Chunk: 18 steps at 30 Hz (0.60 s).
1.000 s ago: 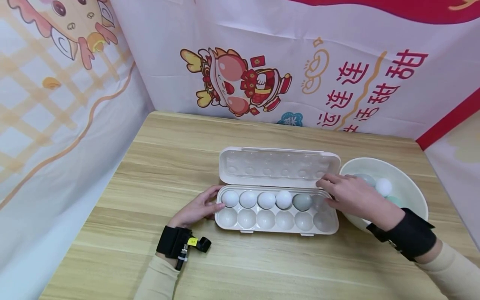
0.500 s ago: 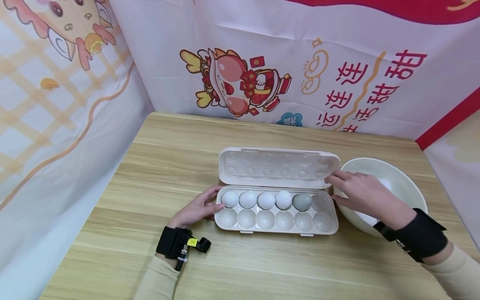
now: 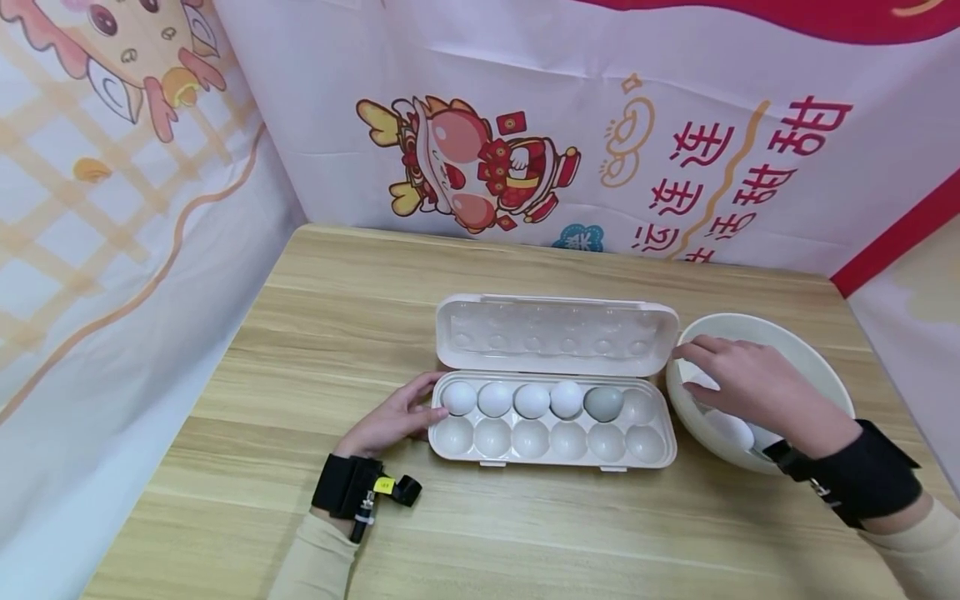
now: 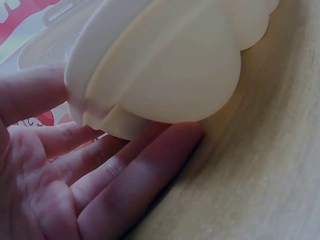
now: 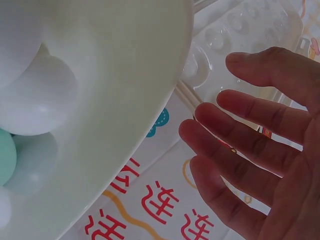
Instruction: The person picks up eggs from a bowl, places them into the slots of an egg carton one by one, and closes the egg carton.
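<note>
Left hand (image 3: 396, 418) clamps the open white plastic egg carton (image 3: 568, 442); right hand (image 3: 753, 386), fingers apart, empty, hangs over the round cream bowl (image 3: 817, 371), rim contact unclear. Apparently mid-loading; next calls for pinching a white oval egg (image 3: 729, 430) inside.

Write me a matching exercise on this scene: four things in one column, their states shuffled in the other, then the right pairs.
Things
1. Left hand
2. Right hand
3. Lid
4. Bowl

States
A. Standing open along the far side of the carton
B. Fingers outstretched, holding nothing
C. Contains loose eggs
D. Gripping the carton's end, thumb at the rim

Right pairs
1-D
2-B
3-A
4-C
</note>
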Motion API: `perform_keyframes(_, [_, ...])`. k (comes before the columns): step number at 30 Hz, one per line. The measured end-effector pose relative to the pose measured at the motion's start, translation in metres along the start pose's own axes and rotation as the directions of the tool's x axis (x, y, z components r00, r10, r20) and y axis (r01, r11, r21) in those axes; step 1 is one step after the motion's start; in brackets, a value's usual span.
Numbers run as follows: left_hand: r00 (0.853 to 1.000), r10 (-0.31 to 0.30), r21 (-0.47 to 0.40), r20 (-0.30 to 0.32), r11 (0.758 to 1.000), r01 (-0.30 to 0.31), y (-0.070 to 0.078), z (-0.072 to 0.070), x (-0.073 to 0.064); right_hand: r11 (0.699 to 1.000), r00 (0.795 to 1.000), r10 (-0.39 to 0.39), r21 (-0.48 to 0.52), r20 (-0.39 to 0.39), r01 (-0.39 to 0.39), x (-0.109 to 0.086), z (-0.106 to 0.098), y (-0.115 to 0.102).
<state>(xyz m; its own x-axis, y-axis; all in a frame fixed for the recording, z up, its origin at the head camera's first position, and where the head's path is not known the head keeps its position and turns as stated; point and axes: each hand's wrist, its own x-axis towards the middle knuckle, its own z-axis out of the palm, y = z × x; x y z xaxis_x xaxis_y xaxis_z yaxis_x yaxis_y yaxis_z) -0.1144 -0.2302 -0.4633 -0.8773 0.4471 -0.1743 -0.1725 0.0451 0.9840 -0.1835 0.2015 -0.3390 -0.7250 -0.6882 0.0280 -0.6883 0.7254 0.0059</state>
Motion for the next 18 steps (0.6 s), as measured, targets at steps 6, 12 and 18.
perform_keyframes(6, [1.0, -0.003, -0.006, -0.004, 1.0, 0.003, -0.001, 0.001, 0.0, 0.999, 0.999, 0.03, 0.02, 0.019, -0.03, -0.005, -0.003, 0.007])
perform_keyframes(12, [1.0, -0.005, -0.001, -0.007, 1.0, 0.005, -0.001, 0.001, 0.001, 0.999, 0.998, 0.044, 0.02, 0.036, -0.044, -0.009, -0.004, 0.014])
perform_keyframes(18, [1.0, -0.008, 0.002, -0.013, 1.0, 0.008, -0.001, 0.002, 0.0, 0.99, 0.983, 0.096, 0.084, 0.154, -0.11, -0.008, 0.001, 0.024])
